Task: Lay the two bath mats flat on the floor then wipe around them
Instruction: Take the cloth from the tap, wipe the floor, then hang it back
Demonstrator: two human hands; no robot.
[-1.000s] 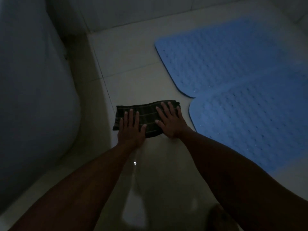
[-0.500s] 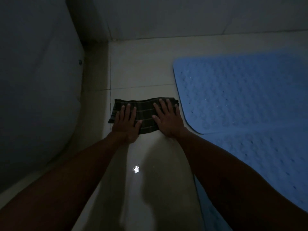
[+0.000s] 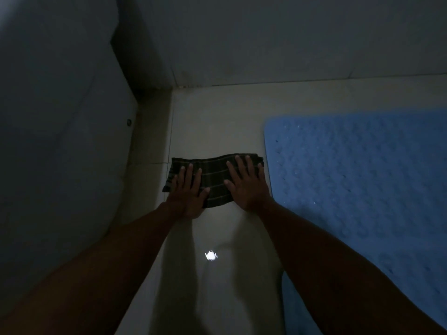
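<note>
Left hand point(image 3: 187, 193) and right hand point(image 3: 246, 183) pressed flat, fingers spread, on the folded striped cloth point(image 3: 212, 180) at frame centre. Wiping well probably meant even pressure, skirting the blue bath mat point(image 3: 362, 184) at right.

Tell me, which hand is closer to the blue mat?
The right hand: it presses the striped cloth at its end beside the blue mat; the left hand lies farther away.
</note>
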